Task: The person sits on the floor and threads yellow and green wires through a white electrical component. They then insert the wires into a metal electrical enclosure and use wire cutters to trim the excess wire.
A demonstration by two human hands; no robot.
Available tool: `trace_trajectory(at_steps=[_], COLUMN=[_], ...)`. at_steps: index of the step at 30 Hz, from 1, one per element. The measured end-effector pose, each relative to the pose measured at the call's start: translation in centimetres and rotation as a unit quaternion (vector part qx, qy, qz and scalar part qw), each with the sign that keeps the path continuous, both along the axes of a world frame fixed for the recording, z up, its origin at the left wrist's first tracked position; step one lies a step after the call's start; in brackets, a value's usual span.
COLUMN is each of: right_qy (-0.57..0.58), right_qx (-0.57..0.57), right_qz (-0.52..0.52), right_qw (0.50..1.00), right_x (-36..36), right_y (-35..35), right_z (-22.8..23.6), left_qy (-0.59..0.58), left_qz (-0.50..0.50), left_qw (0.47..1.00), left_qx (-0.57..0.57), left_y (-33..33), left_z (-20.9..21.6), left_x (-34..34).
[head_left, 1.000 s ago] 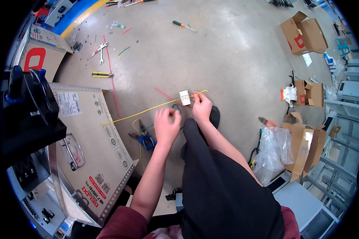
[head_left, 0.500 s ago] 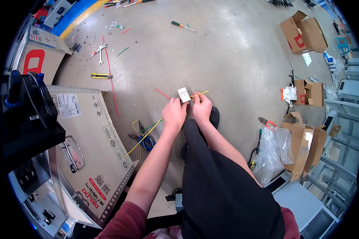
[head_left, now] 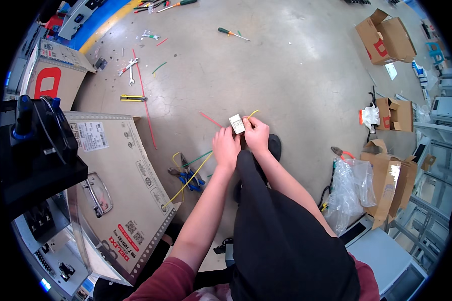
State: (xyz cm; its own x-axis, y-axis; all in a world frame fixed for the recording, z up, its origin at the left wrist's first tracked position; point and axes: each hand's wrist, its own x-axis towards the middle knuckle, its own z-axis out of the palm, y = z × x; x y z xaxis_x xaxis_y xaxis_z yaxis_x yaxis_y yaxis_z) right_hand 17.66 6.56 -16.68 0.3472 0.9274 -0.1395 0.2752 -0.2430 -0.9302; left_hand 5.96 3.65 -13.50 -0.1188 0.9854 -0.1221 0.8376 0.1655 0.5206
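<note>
A small white boxy electrical part (head_left: pixel 236 124) is held just beyond my knee. My left hand (head_left: pixel 227 146) is closed at its lower left side, fingers against the part. Close on the right, my right hand (head_left: pixel 256 135) pinches a yellow wire (head_left: pixel 253 114) beside the part, and the wire's end sticks out past my fingers. A red wire (head_left: pixel 211 119) points out to the left of the part. Another length of yellow wire (head_left: pixel 188 179) and a green wire (head_left: pixel 197 158) run from near my left hand toward blue-handled pliers (head_left: pixel 188 179) on the floor.
To the left stands a large cardboard-covered cabinet (head_left: pixel 115 165). Wrenches (head_left: pixel 131 74), a yellow cutter knife (head_left: pixel 132 98), a long red wire (head_left: pixel 150 123) and a screwdriver (head_left: pixel 233 34) lie on the floor. On the right are open cartons (head_left: pixel 386 173), clear plastic (head_left: pixel 344 200) and red-handled pliers (head_left: pixel 342 152).
The whole scene has shifted slightly right as the view moved. The white part has turned a little, and the yellow wire's end now tilts more upward. Both hands stay at the part.
</note>
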Motion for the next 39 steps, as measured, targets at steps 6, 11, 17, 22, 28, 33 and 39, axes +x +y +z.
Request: trace_trajectory(at_steps=[6, 11, 17, 22, 28, 33, 39], right_qy=[0.029, 0.026, 0.021, -0.004, 0.088, 0.127, 0.119], right_qx=[-0.003, 0.022, 0.015, 0.025, 0.019, -0.003, -0.018], right_qz=[0.051, 0.040, 0.004, -0.015, -0.031, -0.016, 0.028], right_qw=[0.998, 0.999, 1.000, 1.000, 0.995, 0.992, 0.992], right_x=[0.8, 0.8, 0.4, 0.3, 0.6, 0.3, 1.1], right_y=[0.1, 0.0, 0.1, -0.1, 0.4, 0.3, -0.5], right_z=[-0.2, 0.2, 0.2, -0.2, -1.1, -0.4, -0.1], left_qy=[-0.037, -0.051, -0.055, -0.079, -0.096, -0.028, -0.017], left_qz=[0.005, -0.001, -0.007, 0.048, -0.005, -0.022, -0.038], left_qw=[0.999, 0.999, 0.998, 0.996, 0.992, 0.999, 0.998], left_qx=[-0.004, -0.005, -0.038, 0.016, -0.081, -0.037, -0.049], left_y=[0.4, 0.6, 0.8, 1.4, 2.6, 2.8, 3.0], left_z=[-0.1, 0.7, 1.0, 1.6, 2.7, 2.4, 2.6], left_x=[-0.5, -0.5, -0.3, 0.2, 0.0, 0.2, 0.4])
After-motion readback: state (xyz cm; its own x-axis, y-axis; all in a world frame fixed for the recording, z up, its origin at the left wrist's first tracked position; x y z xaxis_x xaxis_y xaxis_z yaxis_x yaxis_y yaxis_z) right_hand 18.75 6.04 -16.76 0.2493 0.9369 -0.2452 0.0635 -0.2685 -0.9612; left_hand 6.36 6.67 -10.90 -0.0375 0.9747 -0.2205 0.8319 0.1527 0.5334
